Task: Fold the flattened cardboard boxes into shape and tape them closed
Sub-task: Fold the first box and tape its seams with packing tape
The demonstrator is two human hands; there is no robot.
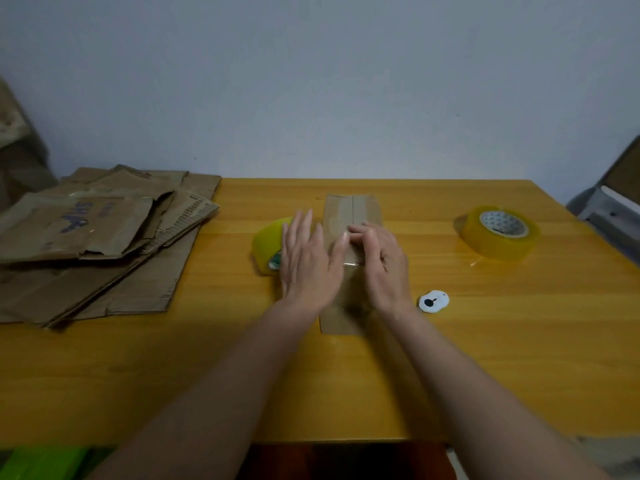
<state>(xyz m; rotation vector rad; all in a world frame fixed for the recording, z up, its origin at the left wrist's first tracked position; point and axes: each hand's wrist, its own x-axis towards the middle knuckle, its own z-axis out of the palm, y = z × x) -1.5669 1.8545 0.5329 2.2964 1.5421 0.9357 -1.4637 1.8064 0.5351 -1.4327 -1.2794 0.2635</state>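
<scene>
Cardboard box [353, 216], folded narrow, lies mid-surface under both hands. Yellow wooden surface [346, 375] carries a stack of flattened boxes [104, 237] at far left. One tape roll [498, 232] sits well to the right, another [266, 244] peeks beside the left hand [308, 261], fingers straight, pressing flat. Right hand [381, 261] curls, fingers pinching clear tape [351, 263] on the box. Small white disc [433, 301] nearby.

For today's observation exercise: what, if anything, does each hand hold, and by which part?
The left hand lies flat on the box, gripping nothing. The right hand curls on the taped seam; whether it pinches the tape cannot be told.
</scene>
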